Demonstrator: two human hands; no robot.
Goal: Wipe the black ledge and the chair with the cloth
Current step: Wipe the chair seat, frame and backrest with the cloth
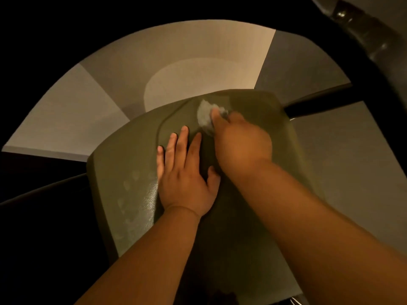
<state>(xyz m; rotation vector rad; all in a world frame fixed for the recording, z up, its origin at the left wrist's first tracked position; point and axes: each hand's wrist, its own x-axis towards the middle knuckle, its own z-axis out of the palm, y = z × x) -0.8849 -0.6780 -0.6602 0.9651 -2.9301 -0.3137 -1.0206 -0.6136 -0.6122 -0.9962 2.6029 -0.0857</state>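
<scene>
An olive-green padded chair seat (pixel 123 172) fills the middle of the view. My left hand (pixel 185 172) lies flat on the seat with its fingers straight and spread. My right hand (pixel 240 144) is beyond it and grips a small bunched pale grey cloth (pixel 204 116), pressing it onto the far part of the seat. Most of the cloth is hidden under my fingers. Faint damp marks show on the seat's left side. The black ledge is not clearly in view.
Black chair arms or frame bars stick out at the right (pixel 317 104) and the lower left (pixel 44 192). A dark shiny object (pixel 361 29) crosses the top right corner. Floor tiles in light tan (pixel 66 111) and grey (pixel 352 150) lie beneath.
</scene>
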